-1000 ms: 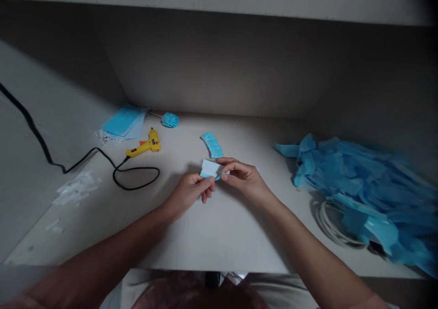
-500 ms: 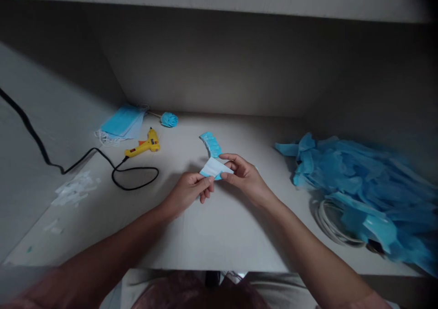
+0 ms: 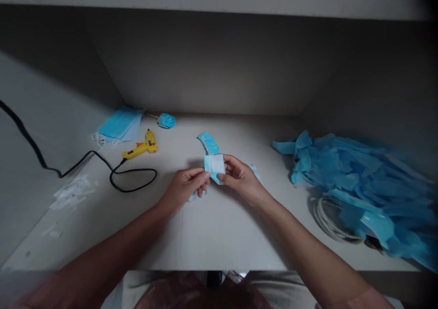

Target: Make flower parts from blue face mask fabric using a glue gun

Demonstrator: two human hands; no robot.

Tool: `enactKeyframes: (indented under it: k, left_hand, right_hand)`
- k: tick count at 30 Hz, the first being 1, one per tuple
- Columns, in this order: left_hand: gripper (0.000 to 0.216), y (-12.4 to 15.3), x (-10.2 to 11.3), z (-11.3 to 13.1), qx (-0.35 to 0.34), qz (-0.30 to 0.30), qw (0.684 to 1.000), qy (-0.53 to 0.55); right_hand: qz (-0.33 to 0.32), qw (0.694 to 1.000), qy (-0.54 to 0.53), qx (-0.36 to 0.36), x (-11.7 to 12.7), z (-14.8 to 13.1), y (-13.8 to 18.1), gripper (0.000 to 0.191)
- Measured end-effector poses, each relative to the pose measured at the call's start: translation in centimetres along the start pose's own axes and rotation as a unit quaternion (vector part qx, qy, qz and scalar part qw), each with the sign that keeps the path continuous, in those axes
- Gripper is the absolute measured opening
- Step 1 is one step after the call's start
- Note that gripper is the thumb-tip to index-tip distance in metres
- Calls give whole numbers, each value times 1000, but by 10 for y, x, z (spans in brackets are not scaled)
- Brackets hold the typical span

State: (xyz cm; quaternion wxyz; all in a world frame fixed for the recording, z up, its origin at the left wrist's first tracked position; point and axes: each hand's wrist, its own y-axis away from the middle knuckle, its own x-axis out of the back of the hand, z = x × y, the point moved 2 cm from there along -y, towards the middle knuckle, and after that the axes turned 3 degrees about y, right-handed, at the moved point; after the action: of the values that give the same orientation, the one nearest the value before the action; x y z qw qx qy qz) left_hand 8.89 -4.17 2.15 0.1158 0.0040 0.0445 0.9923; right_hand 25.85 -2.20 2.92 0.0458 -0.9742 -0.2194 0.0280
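Observation:
Over the middle of the white table [image 3: 205, 236], both hands pinch one small square piece of blue and white mask fabric [image 3: 214, 164]. My left hand [image 3: 185, 188] grips its lower left edge with fingers closed. My right hand [image 3: 239, 179] grips its right side between thumb and fingers. The piece stands upright, white face toward me. Just behind it lies a small stack of cut blue pieces [image 3: 208, 142]. A rolled blue fabric flower on a stick [image 3: 166, 120] lies farther back left.
A yellow glue gun [image 3: 142, 147] with a black cord [image 3: 102, 165] lies at left, beside a stack of blue face masks [image 3: 118, 124]. White scraps [image 3: 71, 193] sit near the left edge. A heap of blue fabric strips [image 3: 362, 181] and coiled white elastic [image 3: 328, 218] fill the right.
The fabric piece has been turned from lying slanted between the hands to standing upright as a square. Both hands shifted slightly up and back.

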Motion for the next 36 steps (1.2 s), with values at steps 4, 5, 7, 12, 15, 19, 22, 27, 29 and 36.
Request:
enactKeyframes:
  k: [4,5,7,12,15,19,22,27,29,36]
  left_hand:
    - [29,0,0,0,-2,10,1000,-27]
    - [29,0,1,1,0,17,1000,-26]
    - [29,0,1,2,1,25,999,-24]
    - [28,0,2,4,-2,28,999,-19]
    - [29,0,2,6,-2,31,999,-18]
    - [29,-1,2,5,9,37,999,-17]
    - [28,-2,2,4,16,36,999,-17]
    - [29,-1,0,2,22,-2,999,-32]
    - [28,0,-2,0,15,-23,999,-44]
    - [26,1,-7,-6,-7,-53,996,-77]
  right_hand:
    - [-14,1000,-8,0,-1,4,-1,44]
    - [-18,1000,-12,-1,-1,4,-1,45]
    - [-25,999,-20,-4,-2,5,0,45]
    - [-22,1000,-13,-8,-2,5,0,41]
    - [-19,1000,-2,-4,-2,5,0,41]
    - [-25,1000,0,-4,-2,4,0,43]
    - [-43,999,4,3,-3,0,2,38]
    - [-17,1000,25,6,-1,-4,3,33]
    - [3,999,38,1,0,-2,3,33]
    - [11,997,75,17,2,3,3,16]
